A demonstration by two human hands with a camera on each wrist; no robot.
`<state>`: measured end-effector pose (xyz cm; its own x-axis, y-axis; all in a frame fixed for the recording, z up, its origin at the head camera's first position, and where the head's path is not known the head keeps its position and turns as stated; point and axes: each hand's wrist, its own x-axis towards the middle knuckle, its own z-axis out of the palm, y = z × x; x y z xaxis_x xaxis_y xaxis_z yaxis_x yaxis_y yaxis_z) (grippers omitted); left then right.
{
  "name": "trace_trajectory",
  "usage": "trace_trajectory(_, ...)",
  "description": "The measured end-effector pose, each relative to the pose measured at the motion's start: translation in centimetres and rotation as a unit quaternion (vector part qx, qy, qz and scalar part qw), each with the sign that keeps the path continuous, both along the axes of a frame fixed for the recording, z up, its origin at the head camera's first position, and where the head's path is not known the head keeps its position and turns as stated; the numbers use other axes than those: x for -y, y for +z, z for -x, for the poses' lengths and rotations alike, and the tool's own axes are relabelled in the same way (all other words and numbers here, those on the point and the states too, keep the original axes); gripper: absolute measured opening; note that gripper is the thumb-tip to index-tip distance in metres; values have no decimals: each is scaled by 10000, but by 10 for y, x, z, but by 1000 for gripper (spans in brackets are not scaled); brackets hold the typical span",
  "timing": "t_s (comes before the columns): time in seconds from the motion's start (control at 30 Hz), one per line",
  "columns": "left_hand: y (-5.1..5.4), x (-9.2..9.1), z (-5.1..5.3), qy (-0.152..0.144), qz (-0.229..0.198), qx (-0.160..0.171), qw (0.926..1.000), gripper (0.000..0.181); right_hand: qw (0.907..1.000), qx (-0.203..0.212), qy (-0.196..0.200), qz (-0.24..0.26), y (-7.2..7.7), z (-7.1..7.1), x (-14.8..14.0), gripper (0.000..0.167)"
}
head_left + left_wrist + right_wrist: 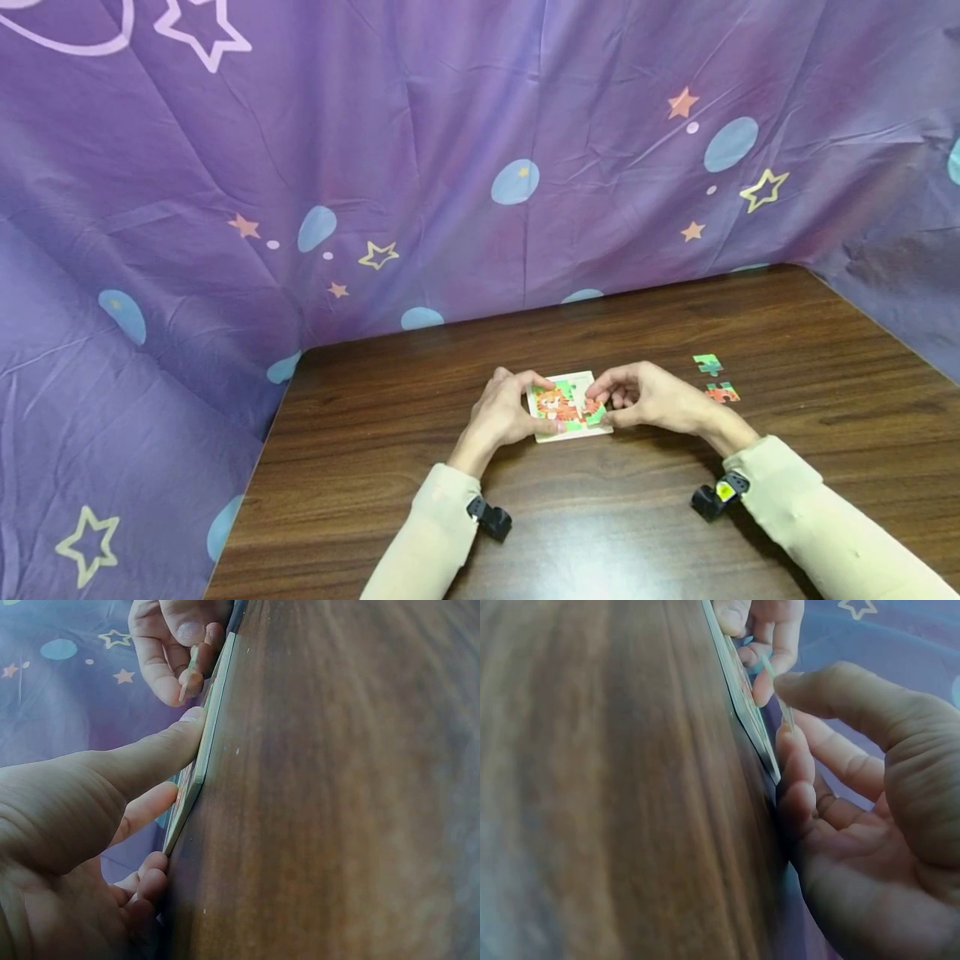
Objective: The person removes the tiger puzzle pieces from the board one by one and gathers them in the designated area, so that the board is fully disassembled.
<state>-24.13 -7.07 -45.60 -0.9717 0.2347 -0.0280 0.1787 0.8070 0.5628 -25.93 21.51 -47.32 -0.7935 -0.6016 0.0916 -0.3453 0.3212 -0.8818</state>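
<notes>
Green-and-orange jigsaw piece (592, 412) in the right hand (656, 400), set against the square puzzle tray (573, 436) on the dark wood-grain desk (405, 400). The governing relation is vertical as well as lateral: the piece stands over the right part of the tray, and both wrist views show it nearly edge-on, a little raised and apart from the tray, its face running roughly parallel to the tray's surface. Fingertips cover part of its outline, so its long axis cannot be told; green shows at its near right side. A pale strip of the tray is visible between the piece and the partly assembled orange-animal picture (557, 404) to its left.

Right fingers: clamped on the piece, thumb at the near side and fingertips opposite. Left hand (506, 410): thumb and index finger spread across the left part of the tray, the thumb at its near edge and the index finger toward its far side, gripping it flat on the desk. The right hand is the nearer to the tray's right half and also to two loose jigsaw pieces, which lie apart on the desk to the right: an orange one (723, 392) just beyond the right wrist, and a green one (707, 364) farther off.
</notes>
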Motion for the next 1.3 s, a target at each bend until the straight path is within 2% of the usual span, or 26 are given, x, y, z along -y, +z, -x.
trace_trajectory(0.27,-1,-2,0,-3,-89,7,10000,61,9998,81,162,56,4,0,-5,36)
trace_trajectory(0.47,-15,-5,7,34,-188,-13,9998,62,9995,3,21,309,20,-3,-20,35)
trace_trajectory(0.57,-11,-4,4,69,-167,18,9998,62,9987,-276,-31,432,33,-4,-30,34)
trace_trajectory(0.7,0,-2,-2,71,-104,36,9999,62,9971,-621,-111,429,51,-5,-47,33)
trace_trajectory(0.8,2,-2,-2,40,-122,-32,9999,62,9968,-657,-245,373,61,-10,-64,35)
trace_trajectory(1.0,3,1,0,-4,-153,-86,9998,61,9919,-1107,-614,43,74,-17,-96,35)
trace_trajectory(1.07,1,1,1,-21,-169,-100,9998,60,9897,-1236,-724,22,77,-18,-106,35)
trace_trajectory(1.3,-25,2,14,41,-261,-188,9995,62,9864,-1295,-1017,27,74,-30,-134,40)
